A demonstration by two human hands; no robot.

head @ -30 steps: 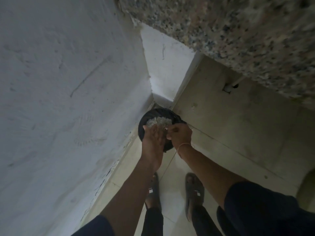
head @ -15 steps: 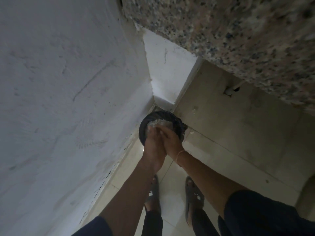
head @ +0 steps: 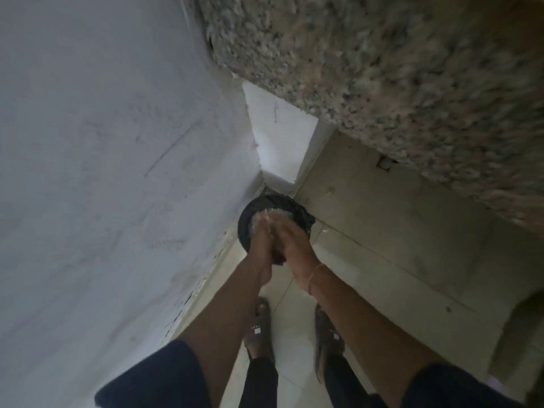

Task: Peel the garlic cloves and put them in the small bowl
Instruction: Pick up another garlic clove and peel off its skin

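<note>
Garlic skins (head: 282, 215), pale and flaky, are lying heaped in one round black-lined bin (head: 243, 226); above the bin, left hand (head: 260, 244) and right hand (head: 295, 247) are pressing palm to palm, fingers straight, blurred.

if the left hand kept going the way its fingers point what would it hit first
The left hand would probably meet the pale peelings heaped in the black bin first; depth is unclear.
</note>
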